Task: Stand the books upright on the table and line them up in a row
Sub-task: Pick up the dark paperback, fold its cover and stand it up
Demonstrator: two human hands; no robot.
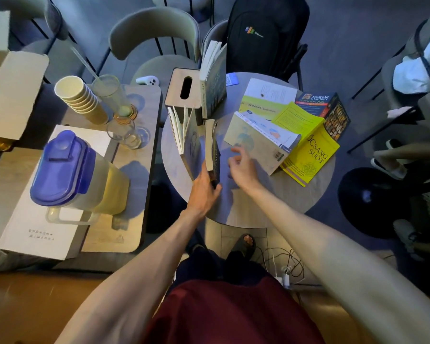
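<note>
Item one: my left hand (205, 188), arm reaching forward from low left, fingers wrapped round the near bottom edge of a dark-covered book (212, 150) that stands upright on the round table (246, 207), just in front of the tissue box (184, 91).

Item two: my right hand (242, 166), forearm slanting in from the lower right, palm down and fingers loosely spread, gripping nothing; it hovers just right of the held book, over the near corner of a flat tan book (256, 147).

Item three: a pale book (186, 137) standing fanned open, directly in front of the tissue box and left of the held one, apart from it.

Item four: a grey-blue book (215, 80) standing upright, touching the tissue box on its right side.

Item five: books lying flat, well right of the tissue box (overlapping in a loose heap) — the tan one, a yellow book (310, 155) partly under it, a lime-and-white book (263, 100), a dark book (335, 112) at the far edge.
</note>
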